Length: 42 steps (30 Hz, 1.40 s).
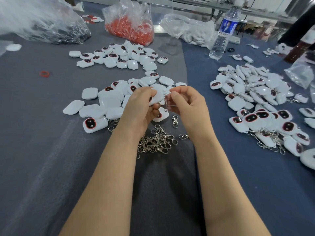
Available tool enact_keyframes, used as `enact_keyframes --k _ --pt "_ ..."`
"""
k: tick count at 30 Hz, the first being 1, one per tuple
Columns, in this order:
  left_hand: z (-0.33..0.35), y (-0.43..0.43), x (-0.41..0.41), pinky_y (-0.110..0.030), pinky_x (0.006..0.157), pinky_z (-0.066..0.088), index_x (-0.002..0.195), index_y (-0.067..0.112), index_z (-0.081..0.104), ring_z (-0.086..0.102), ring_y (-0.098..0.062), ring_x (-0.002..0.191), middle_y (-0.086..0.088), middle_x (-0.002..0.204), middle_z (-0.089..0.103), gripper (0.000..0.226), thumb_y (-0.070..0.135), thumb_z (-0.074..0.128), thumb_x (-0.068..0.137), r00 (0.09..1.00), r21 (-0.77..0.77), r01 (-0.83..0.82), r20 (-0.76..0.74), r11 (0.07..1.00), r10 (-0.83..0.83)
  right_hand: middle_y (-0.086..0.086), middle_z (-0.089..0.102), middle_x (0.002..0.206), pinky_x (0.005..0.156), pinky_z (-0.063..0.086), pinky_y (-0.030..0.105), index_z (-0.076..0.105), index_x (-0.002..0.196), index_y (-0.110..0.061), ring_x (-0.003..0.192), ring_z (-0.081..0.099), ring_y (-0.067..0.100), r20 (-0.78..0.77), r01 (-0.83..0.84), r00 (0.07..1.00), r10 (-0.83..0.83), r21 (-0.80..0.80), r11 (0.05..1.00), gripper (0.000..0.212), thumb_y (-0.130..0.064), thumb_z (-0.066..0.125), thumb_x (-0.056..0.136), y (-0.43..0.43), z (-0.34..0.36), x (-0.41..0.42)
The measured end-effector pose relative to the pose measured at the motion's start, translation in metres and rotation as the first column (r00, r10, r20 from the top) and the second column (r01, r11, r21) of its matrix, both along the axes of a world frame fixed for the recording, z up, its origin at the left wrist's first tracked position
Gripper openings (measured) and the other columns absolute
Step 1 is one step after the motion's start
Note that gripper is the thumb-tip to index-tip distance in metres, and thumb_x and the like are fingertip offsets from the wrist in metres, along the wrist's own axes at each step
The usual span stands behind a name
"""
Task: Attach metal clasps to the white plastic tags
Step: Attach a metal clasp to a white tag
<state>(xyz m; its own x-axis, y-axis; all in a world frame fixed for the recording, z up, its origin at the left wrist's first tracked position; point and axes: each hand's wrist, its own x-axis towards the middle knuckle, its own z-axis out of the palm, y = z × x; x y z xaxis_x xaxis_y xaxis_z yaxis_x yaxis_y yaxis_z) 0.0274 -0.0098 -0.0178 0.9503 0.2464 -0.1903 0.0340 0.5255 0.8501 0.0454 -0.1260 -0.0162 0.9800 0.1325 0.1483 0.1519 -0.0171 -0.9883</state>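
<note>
**Stock on the bench: one tag and one clasp in hand**

Head view.

1. The left hand [139, 106] is gripping a white rounded-square plastic tag [157, 97], with the fingers curled round its body, and is holding it above the table.
2. The right hand [189, 106] is pinching a silver metal clasp [166, 99] between thumb and forefinger, at the tag's edge. Whether the ring is already through the tag cannot be told. The two hands are working close together, almost touching.
3. A heap of loose silver clasps [156, 142] is lying on the grey table cloth [51, 150], between the forearms and just below the wrists.
4. A spread of bare white tags [109, 99] is lying left of and beyond the hands. Some are lying face up, showing a dark oval window rimmed in red, and others face down. A second cluster of white tags [122, 56] is lying farther back.
5. A pile of tags with clasps fitted [255, 99] is lying well to the right, on a blue cloth [255, 176].
6. A clear plastic water bottle [223, 31] is standing upright at the far right. Its blue label is carrying a picture, and the print on it is too small to read.
7. A clear bag of orange-red pieces [131, 26] is sitting at the far centre, with a clear bag of white pieces [192, 31] beside it.
8. A clear bag of dark parts [51, 26] is sitting at the far left.
9. A small red ring [44, 73] is lying alone on the grey cloth, well left of the tags.

No readable writing is showing on the tags.
</note>
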Motion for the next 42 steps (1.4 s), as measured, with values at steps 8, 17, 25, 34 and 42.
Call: enact_keyframes --k 8,17,25,34,42 --pt "0.0 -0.003 0.0 -0.025 0.053 0.043 0.095 0.022 0.055 0.05 -0.005 0.047 -0.001 0.077 0.056 0.016 0.009 0.047 0.091 0.999 0.131 -0.043 0.021 0.99 0.041 -0.001 0.064 0.078 0.078 0.054 0.024 0.061 0.093 -0.017 0.071 0.061 0.008 0.011 -0.02 1.0 0.022 -0.097 0.995 0.01 -0.012 0.067 0.086 0.003 -0.003 0.0" --pt "0.0 -0.001 0.001 -0.019 0.046 0.043 0.094 0.02 0.056 0.048 -0.005 0.046 0.0 0.072 0.056 0.014 0.009 0.049 0.09 0.997 0.111 -0.079 0.011 0.991 0.078 -0.011 0.064 0.075 0.067 0.047 0.009 0.066 0.095 -0.021 0.066 0.058 -0.004 0.122 0.027 0.992 0.0 -0.212 0.977 0.011 -0.012 0.064 0.089 0.002 -0.003 0.001" --pt "0.001 -0.001 -0.005 -0.018 0.055 0.043 0.086 0.027 0.053 0.049 -0.006 0.057 0.006 0.079 0.054 0.021 0.008 0.044 0.086 0.976 0.466 -0.157 0.21 0.871 0.063 -0.013 0.058 0.059 0.058 0.045 0.017 0.065 0.077 -0.027 0.057 0.05 0.002 0.076 0.006 0.997 0.011 -0.222 0.975 0.012 -0.022 0.065 0.089 -0.003 -0.004 0.002" --pt "-0.005 -0.007 -0.002 -0.019 0.059 0.045 0.092 0.025 0.052 0.05 -0.01 0.061 0.012 0.068 0.052 0.018 0.01 0.046 0.083 0.959 0.607 -0.266 0.243 0.749 0.144 -0.022 0.054 0.057 0.053 0.035 0.006 0.06 0.072 -0.029 0.054 0.047 -0.007 0.224 0.145 0.972 -0.067 -0.357 0.923 0.019 -0.021 0.065 0.088 -0.002 -0.009 0.005" --pt "-0.009 -0.01 0.001 -0.023 0.058 0.053 0.101 0.022 0.045 0.067 -0.013 0.064 0.004 0.086 0.059 0.022 0.016 0.059 0.084 0.976 0.601 -0.216 0.121 0.769 0.18 -0.009 0.065 0.101 0.078 0.045 0.014 0.064 0.109 -0.02 0.085 0.059 -0.003 0.063 0.128 0.992 -0.113 -0.344 0.93 0.019 -0.027 0.057 0.092 -0.007 -0.011 0.011"
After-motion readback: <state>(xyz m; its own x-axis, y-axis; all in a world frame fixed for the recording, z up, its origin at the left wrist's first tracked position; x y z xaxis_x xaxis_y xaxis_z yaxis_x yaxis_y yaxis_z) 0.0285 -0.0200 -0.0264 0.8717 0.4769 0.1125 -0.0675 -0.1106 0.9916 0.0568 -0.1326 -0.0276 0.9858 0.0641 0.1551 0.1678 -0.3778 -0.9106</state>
